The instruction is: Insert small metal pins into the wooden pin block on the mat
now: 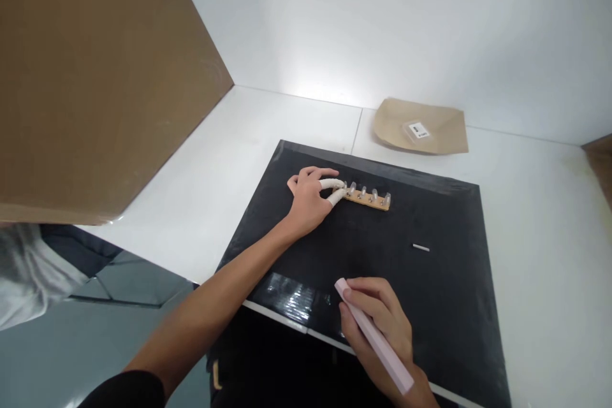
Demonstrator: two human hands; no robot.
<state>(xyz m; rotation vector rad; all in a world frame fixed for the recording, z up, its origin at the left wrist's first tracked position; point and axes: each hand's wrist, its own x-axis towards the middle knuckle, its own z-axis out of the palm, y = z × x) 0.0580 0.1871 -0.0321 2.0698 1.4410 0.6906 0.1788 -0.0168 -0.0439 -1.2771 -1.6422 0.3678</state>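
My left hand [310, 199], with white finger covers on thumb and index finger, pinches the left end of a narrow wooden strip [366, 197]. Several clear, ring-like pieces [375, 194] stand in a row along it, with small metallic dots beside them. My fingertips hide the strip's left end. Nearer to me, my right hand [382, 319] is closed around a long pink stick with flat sides [377, 345], held like a pen. Its upper end rests by my fingertips, apart from the strip. A short pale rod [421, 247] lies to the right, touched by neither hand.
Under everything is a black mat [449, 306] on a white table [535, 255]. A brown paper envelope [444, 127] with a small labelled plastic bag [417, 131] lies at the back. A brown panel [105, 76] rises at left; part of another person's clothing [38, 274] shows below it.
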